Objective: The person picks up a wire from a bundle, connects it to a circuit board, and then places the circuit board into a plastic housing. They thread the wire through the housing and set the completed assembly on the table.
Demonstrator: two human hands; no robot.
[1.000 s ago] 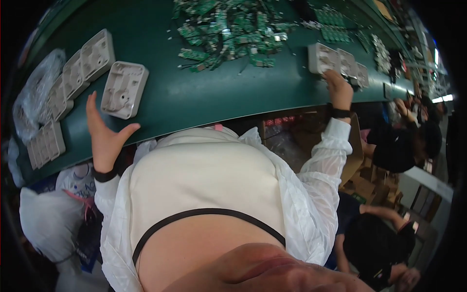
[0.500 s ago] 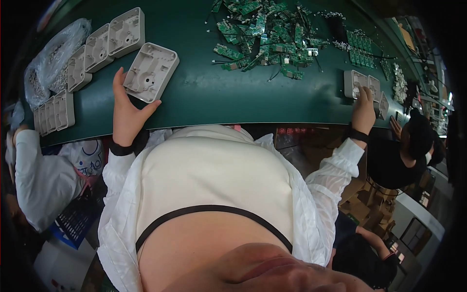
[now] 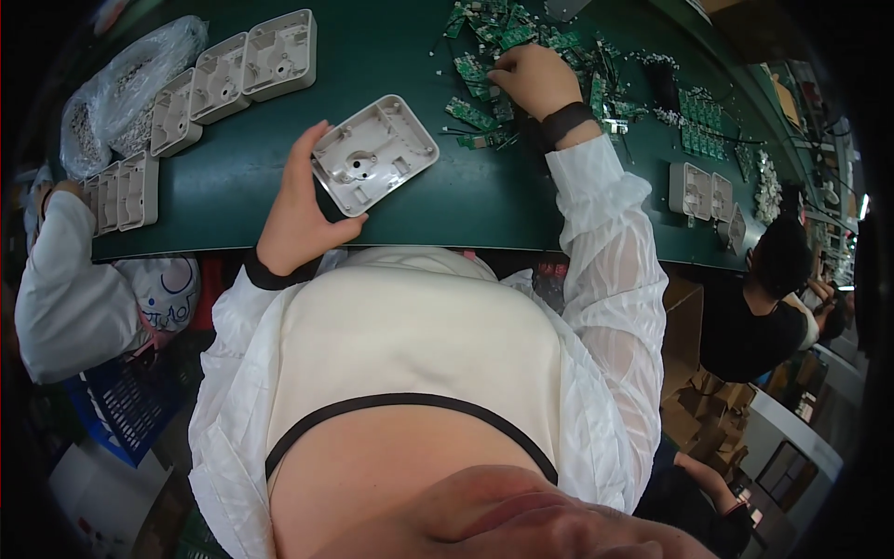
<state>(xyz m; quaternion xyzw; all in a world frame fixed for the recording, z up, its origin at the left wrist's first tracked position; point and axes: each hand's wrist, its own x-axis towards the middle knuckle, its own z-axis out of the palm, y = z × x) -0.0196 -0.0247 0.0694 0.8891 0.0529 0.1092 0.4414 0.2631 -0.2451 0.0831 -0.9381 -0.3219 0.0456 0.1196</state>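
Observation:
My left hand grips an open light-grey plastic housing by its left and near sides, thumb at the lower corner. The housing is tilted, and its hollow inside with ribs and a round hole shows. Over the heap of green circuit boards, my right hand bends down with thumb and fingers closed together at the edge of a board. What lies between those fingertips is too small to make out.
More grey housings stand in rows on the left of the green table, beside a clear bag of small parts. Other housings and circuit boards lie at right. A co-worker's white sleeve is at left; another person sits at right.
My right hand has left the housings on the right and moved left and away to the circuit board heap. My left hand has brought its housing rightward, turned more on its side.

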